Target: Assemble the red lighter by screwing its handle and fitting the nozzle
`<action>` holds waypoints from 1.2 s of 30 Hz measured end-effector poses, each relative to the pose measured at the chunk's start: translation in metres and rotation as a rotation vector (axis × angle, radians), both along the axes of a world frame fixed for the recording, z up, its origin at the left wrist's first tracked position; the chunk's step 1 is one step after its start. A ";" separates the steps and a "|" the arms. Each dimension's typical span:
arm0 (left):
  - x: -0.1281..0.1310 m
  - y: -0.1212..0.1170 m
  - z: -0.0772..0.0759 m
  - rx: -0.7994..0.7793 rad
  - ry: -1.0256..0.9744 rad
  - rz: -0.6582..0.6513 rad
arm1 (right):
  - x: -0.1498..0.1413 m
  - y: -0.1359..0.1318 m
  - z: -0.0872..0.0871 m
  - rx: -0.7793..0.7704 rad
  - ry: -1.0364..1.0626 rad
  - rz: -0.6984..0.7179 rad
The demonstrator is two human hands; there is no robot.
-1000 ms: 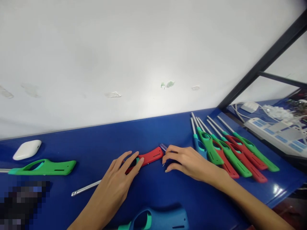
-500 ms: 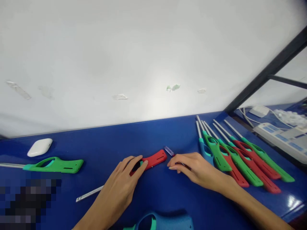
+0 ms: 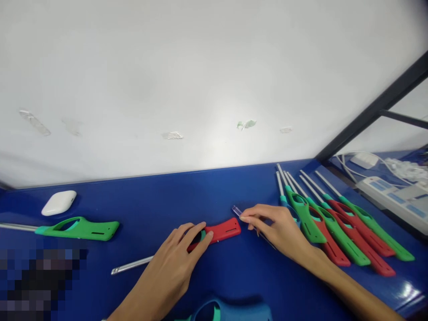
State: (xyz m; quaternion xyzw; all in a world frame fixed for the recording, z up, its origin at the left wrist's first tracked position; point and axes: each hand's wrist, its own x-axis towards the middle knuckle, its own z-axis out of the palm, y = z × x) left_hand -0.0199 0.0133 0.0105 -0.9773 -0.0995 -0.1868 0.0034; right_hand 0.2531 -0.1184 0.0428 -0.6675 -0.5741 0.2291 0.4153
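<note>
Fingers of the left hand (image 3: 167,263) are closed around the trigger opening of a red lighter (image 3: 225,230), which is lying on the blue table (image 3: 167,196), its handle end pointed right and its metal tube shown beyond the hand, to the lower left. Just beside that handle end, a slim, shiny purplish tool (image 3: 236,211) is pinched between the thumb and fingers of the right hand (image 3: 281,229), brought together on it; its upper end is seen bare, tilted up and to the left, and a gap is left between it and the red lighter. Nearer the camera, a blue lighter (image 3: 245,312) is cut off by the bottom edge. Out to the left, a green lighter (image 3: 90,229) is laid flat, with a white case (image 3: 59,203) set just behind it and a dark area blurred by pixels in front. Over on the right, a fanned group of lighters (image 3: 354,248) in blue, green and red is spread, tubes aimed at the wall (image 3: 200,89). Past the black frame (image 3: 364,116), a white power strip (image 3: 391,198) and cables are seen
</note>
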 end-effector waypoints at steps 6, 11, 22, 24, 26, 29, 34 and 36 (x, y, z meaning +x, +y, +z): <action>0.002 -0.007 0.000 0.022 0.049 -0.013 | -0.006 -0.001 0.000 -0.047 0.056 0.037; -0.001 -0.009 0.004 0.043 0.103 -0.016 | -0.009 0.000 0.001 -0.075 0.049 0.052; 0.000 -0.012 0.004 0.091 0.115 -0.021 | -0.013 -0.003 0.002 -0.091 0.004 0.102; 0.001 -0.012 0.004 0.086 0.115 -0.029 | -0.013 -0.002 0.002 -0.107 -0.007 0.118; 0.002 -0.013 0.005 0.085 0.111 -0.036 | -0.014 -0.002 0.003 -0.124 -0.015 0.134; 0.002 -0.015 0.006 0.105 0.089 -0.046 | -0.014 -0.003 0.004 -0.148 -0.026 0.158; 0.003 -0.017 0.006 0.121 0.112 -0.049 | -0.016 -0.002 0.008 -0.179 -0.048 0.190; 0.003 -0.017 0.006 0.117 0.128 -0.050 | -0.016 -0.002 0.009 -0.190 -0.054 0.193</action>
